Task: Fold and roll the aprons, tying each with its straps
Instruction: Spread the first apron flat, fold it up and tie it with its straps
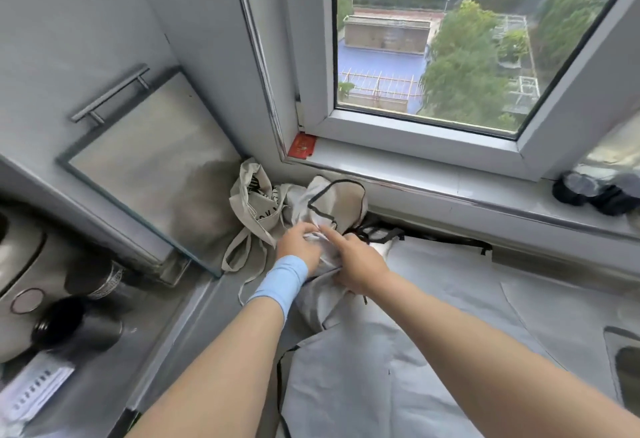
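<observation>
A grey apron with black trim lies spread flat over the counter below the window. At its far left end a bunched grey apron with black edging is heaped against the sill. My left hand, with a blue wristband, grips the crumpled fabric of that heap. Close beside it my right hand grips the same bunch, index finger pointing forward. Black straps trail out just right of my hands.
A beige tote bag slumps in the corner left of the heap. A metal cabinet door with a bar handle stands to the left. Dark jars and an appliance are at lower left, a sink at right, dark objects on the sill.
</observation>
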`<state>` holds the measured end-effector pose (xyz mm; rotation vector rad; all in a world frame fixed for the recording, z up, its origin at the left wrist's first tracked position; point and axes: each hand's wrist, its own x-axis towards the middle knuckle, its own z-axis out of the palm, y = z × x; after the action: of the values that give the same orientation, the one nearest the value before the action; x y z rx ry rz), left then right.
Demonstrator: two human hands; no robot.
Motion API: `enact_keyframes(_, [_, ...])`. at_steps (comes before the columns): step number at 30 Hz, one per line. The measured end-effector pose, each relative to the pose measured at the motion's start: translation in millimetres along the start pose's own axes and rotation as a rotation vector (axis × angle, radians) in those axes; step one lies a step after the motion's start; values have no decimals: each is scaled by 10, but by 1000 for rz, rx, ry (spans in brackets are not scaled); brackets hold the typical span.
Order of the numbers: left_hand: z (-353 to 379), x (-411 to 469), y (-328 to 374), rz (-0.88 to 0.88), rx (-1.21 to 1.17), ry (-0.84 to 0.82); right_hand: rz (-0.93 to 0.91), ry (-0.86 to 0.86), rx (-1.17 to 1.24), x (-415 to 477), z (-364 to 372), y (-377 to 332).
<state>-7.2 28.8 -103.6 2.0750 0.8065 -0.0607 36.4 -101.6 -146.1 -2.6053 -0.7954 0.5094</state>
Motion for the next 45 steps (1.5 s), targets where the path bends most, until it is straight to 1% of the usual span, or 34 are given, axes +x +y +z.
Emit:
enact_keyframes(3, [-449,139,203,211,38,239,-31,256,225,244,-206,-457])
enact_keyframes(6, [-839,274,316,549,68,527,-110,497,395,452,-452,-923])
enact_keyframes(7, [-928,305,311,643,132,620,-117,536,448,507,-518,-1065])
enact_keyframes(8, [-1006,312,307,713,242,704,-116,521,492,585,-513,-1172])
enact_keyframes(9, [-1049,321,276,760,390,737,-119,456,446,658,-483,-1232])
enact_keyframes(10, [-1055,334,203,794,545,699,-156,351,282,738,-418,-1276])
enact_keyframes(11, [-1042,333,111,795,691,588,-178,199,140,792,-319,-1286])
enact_keyframes(12, [-1013,350,-5,758,822,434,-166,41,50,833,-218,-1241])
enact_keyframes(13, [-996,371,-127,684,924,272,-90,-103,75,826,-175,-1204])
enact_keyframes(14, [-993,393,-236,597,996,134,-6,-194,135,786,-169,-1155])
enact_keyframes(15, [-990,422,-330,527,1051,31,51,-220,174,726,-172,-1098])
enact_keyframes(16, [-994,442,-383,484,1093,-45,90,-177,154,673,-178,-1046])
enact_keyframes(17, [-1001,455,-398,452,1110,-115,116,-31,87,619,-205,-1003])
enact_keyframes(19, [-1028,461,-310,387,1087,-240,138,379,-21,574,-233,-946])
enact_keyframes(20, [-1033,460,-244,366,1069,-268,111,513,-7,560,-254,-941])
enact_keyframes(22, [-1048,441,-106,394,1026,-198,12,662,-2,595,-287,-949])
enact_keyframes(23, [-1064,428,-54,430,995,-103,-24,671,-16,619,-322,-979])
enact_keyframes(24, [-1082,424,-25,464,955,26,-43,620,-37,646,-361,-1032])
enact_keyframes(25, [-1099,424,-18,498,911,175,-42,512,-42,694,-382,-1084])
enact_keyframes(27, [-1147,412,-54,554,819,452,-23,177,38,852,-296,-1136])
enact_keyframes(28, [-1164,430,-91,609,751,554,-3,33,80,917,-214,-1156])
enact_keyframes(29, [-1182,443,-111,666,692,600,-3,-58,118,962,-135,-1174])
enact_keyframes(30, [-1190,476,-133,692,685,550,-2,-116,140,990,-80,-1188])
enact_keyframes(31, [-1186,526,-159,701,720,445,-2,-150,148,1006,-43,-1196])
enact_keyframes(32, [-1175,589,-204,679,790,299,-10,-170,137,991,-43,-1211])
enact_keyframes(33, [-1161,660,-260,632,857,134,-29,-175,132,954,-63,-1214])
enact_keyframes(35, [-1130,799,-377,465,910,-167,-69,-140,175,849,-147,-1166])
enact_keyframes(36, [-1114,852,-396,401,945,-251,-88,-110,193,776,-188,-1117])
enact_keyframes(37, [-1100,872,-365,375,1000,-277,-102,-63,195,698,-226,-1045])
enact_keyframes(38, [-1086,861,-301,370,1067,-252,-98,6,185,634,-252,-958])
enact_keyframes(40, [-1036,760,-109,419,1147,-59,-59,146,168,495,-279,-747])
enact_keyframes(42, [-944,633,90,521,1102,197,-4,228,143,377,-294,-525])
enact_keyframes(43, [-875,566,174,576,1055,275,21,244,136,309,-305,-410])
enact_keyframes(45, [-673,473,290,684,945,352,77,258,133,163,-296,-172])
